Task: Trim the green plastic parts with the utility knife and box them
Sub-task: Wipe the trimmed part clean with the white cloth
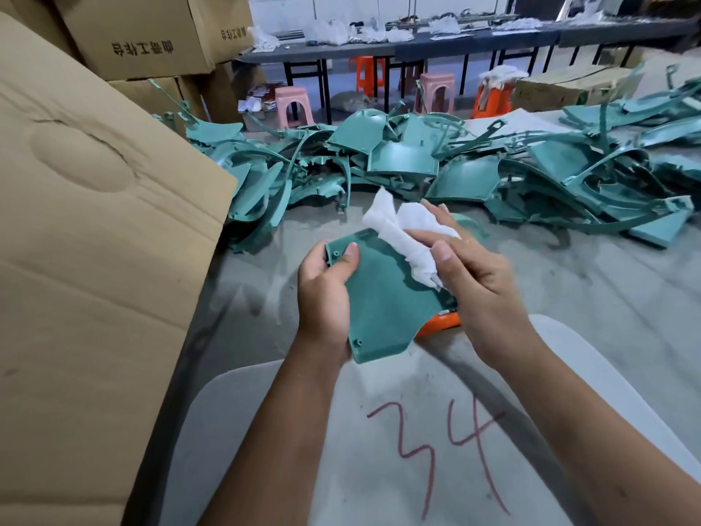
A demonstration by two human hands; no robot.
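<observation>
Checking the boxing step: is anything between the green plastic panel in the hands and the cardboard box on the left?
Nothing visible. The flat green plastic panel, gripped by the left hand, sits right of the large brown cardboard box, with only bare grey floor between. The box opening is not in view.

Even, diffuse indoor light fills the scene, brightest at the pale far wall (379, 5). Shadows are soft: a dim one falls on the grey floor (569, 298) beside the cardboard box (95, 260). The white cloth (402, 229) is nearly blown out. Wide-angle distortion bends the edges, and the far surface (417, 43) is slightly soft.
</observation>
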